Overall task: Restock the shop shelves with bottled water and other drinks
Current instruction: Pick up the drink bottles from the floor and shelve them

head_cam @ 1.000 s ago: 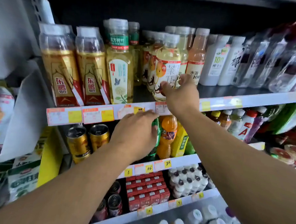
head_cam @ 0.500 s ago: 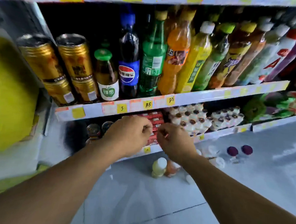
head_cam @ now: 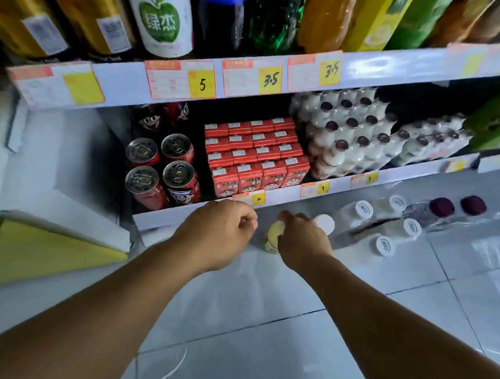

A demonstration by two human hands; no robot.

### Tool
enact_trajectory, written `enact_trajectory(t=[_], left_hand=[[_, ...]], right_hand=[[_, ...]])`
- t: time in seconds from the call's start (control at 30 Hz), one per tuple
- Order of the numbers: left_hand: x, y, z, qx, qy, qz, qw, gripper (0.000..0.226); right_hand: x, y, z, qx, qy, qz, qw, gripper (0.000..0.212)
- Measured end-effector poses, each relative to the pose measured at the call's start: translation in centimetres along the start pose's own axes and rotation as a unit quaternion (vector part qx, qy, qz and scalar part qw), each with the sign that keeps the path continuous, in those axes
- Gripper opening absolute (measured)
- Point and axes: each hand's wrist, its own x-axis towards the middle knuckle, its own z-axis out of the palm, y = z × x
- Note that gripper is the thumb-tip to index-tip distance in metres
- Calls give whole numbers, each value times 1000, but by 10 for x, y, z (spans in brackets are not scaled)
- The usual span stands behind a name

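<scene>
Reaching down, the right hand (head_cam: 302, 241) seemingly grips a yellow bottle (head_cam: 272, 237); the left hand (head_cam: 220, 231) is curled, empty. Loose bottles (head_cam: 384, 224) await shelving.

A single head-worn wide-angle view looks forward and steeply down, close to the lowest shelf (head_cam: 272, 190) and the tiled floor (head_cam: 264, 322) just beneath it.
</scene>
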Motion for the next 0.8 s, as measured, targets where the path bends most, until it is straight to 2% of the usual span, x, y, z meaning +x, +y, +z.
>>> enact_trajectory(t=[0.3,0.47,0.67,0.8], left_hand=[[-1,3,-13,-16,16,-4,1000,19],[-8,14,-21,-19,10,-2,1000,20],[-19,50,-58,-30,22,19,999,29],[-29,90,-97,-98,42,39,993,37]], right_hand=[[2,1,-4,16,5,-2,1000,50],[-11,3,-21,73,16,5,997,50],[-52,-15,-97,160,27,-23,987,55],[-86,-31,-174,197,78,-87,973,50]])
